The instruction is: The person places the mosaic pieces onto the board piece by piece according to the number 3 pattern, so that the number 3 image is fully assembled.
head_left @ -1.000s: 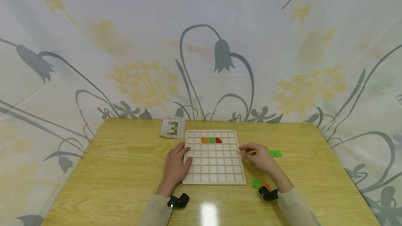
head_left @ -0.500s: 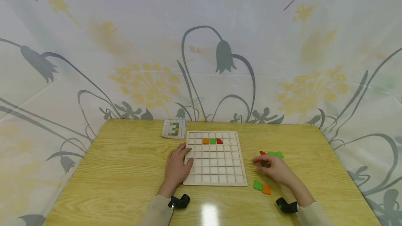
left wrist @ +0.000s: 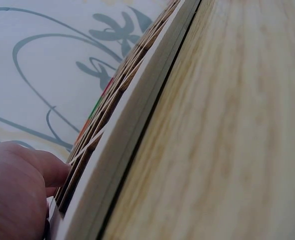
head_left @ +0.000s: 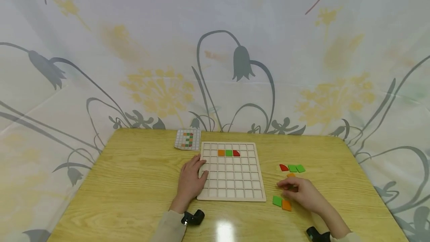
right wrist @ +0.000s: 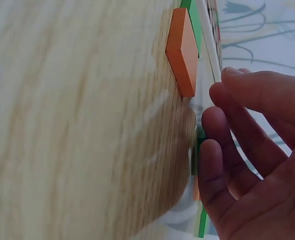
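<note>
Red (head_left: 283, 167) and orange pieces (head_left: 291, 175), right of the frame's centre, now lie uncovered on the worktop (head_left: 141, 182): the right hand (head_left: 302, 192) has left the board (head_left: 231, 182) and moved lower, seemingly to sort among these pieces. Its fingers curl loosely, holding nothing visible. The left hand (head_left: 190, 181), fingers relaxed, rests on the board's left edge, lower centre; the three-piece row (head_left: 229, 153) there is unchanged.
</note>
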A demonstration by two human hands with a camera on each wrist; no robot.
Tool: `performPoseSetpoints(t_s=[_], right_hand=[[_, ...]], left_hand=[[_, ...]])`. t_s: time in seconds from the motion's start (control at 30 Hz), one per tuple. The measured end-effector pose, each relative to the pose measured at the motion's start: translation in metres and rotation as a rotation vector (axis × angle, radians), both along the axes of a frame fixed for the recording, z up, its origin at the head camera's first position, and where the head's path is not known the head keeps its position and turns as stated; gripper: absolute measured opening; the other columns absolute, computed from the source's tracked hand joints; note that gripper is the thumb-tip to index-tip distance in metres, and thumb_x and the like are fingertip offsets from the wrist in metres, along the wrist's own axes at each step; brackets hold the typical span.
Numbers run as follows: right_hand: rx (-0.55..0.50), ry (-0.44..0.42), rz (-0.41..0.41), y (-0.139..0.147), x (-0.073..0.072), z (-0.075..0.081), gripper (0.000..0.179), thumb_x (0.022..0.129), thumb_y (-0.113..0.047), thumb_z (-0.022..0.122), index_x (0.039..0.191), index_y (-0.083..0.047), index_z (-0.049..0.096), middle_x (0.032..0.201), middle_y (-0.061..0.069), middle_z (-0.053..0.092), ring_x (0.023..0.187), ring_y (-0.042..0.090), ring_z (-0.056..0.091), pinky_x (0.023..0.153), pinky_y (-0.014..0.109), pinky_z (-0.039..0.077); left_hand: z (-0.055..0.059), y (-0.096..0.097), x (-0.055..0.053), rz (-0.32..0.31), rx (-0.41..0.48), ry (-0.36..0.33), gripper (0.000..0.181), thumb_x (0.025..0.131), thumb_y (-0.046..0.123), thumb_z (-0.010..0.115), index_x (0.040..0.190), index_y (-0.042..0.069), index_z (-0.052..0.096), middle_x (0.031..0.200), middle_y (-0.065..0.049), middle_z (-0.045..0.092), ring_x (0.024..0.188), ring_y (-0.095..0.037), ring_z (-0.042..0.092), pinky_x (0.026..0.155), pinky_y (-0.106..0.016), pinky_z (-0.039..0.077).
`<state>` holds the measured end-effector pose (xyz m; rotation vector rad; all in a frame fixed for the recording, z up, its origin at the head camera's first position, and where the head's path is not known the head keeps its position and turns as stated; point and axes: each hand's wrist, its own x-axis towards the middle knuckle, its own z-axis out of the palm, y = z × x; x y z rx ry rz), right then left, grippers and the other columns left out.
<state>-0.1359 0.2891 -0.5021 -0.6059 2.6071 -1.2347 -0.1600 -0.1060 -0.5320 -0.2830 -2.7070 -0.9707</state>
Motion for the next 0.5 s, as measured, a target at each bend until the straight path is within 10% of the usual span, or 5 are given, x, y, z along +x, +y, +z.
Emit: performPoseSetpoints(t_s=[0.5], right_hand=[[-0.041, -0.032, 0.072, -0.008, 0.013, 0.004, 0.023, 0.09, -0.014, 0.074, 0.112, -0.005, 0.072, 0.106, 0.007, 0.072, 0.091, 0.01, 0.067, 0.071, 0.027, 0.056]], left_hand=[[-0.003, 0.0, 0.0, 0.002, -0.009, 0.009, 0.034, 0.093, 0.018, 0.067, 0.124, 0.004, 0.067, 0.146, -0.017, 0.051, 0.137, -0.037, 0.043, 0.11, -0.057, 0.031]])
